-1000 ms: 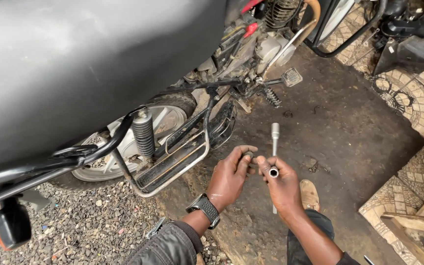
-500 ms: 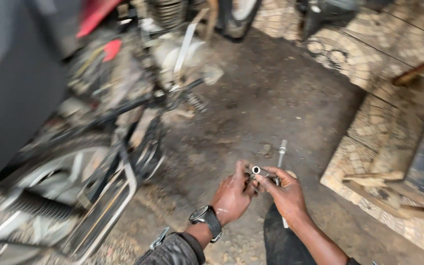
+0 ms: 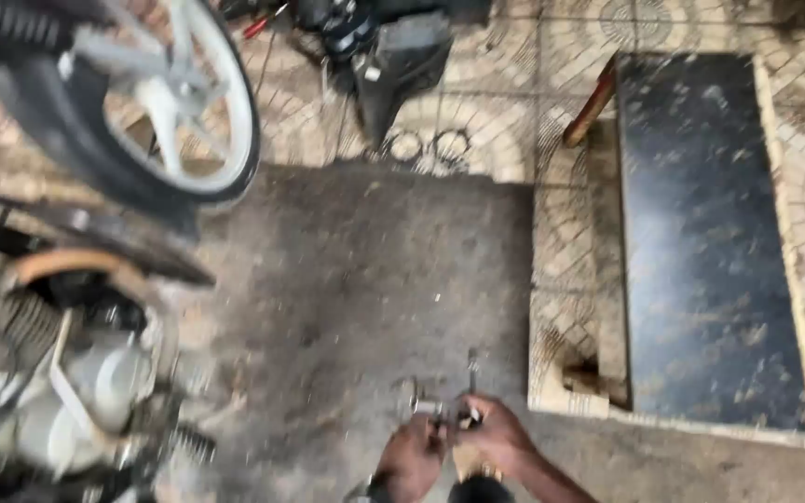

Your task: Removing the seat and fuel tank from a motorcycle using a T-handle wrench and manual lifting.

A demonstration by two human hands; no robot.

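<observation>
At the bottom of the blurred head view, my left hand [image 3: 412, 461] and my right hand [image 3: 496, 433] meet around a metal socket wrench [image 3: 466, 387]. The right hand grips its shaft, which sticks up above the fingers. The left hand's fingers close on a small metal piece [image 3: 421, 402] at the tool's lower end. A watch shows at my left wrist. A motorcycle [image 3: 76, 373] stands to the left, with its engine near my hands and a white wheel [image 3: 179, 102] farther off.
Dark oily concrete floor [image 3: 356, 279] lies ahead. A dark rectangular slab [image 3: 701, 233] with a pale raised border sits to the right. Black parts [image 3: 393, 51] and two rings [image 3: 430, 144] lie on patterned paving at the top.
The view has swung up and to the right, away from the motorcycle's seat and rear, so my hands now sit at the bottom edge. Both hands have stayed together on the wrench.
</observation>
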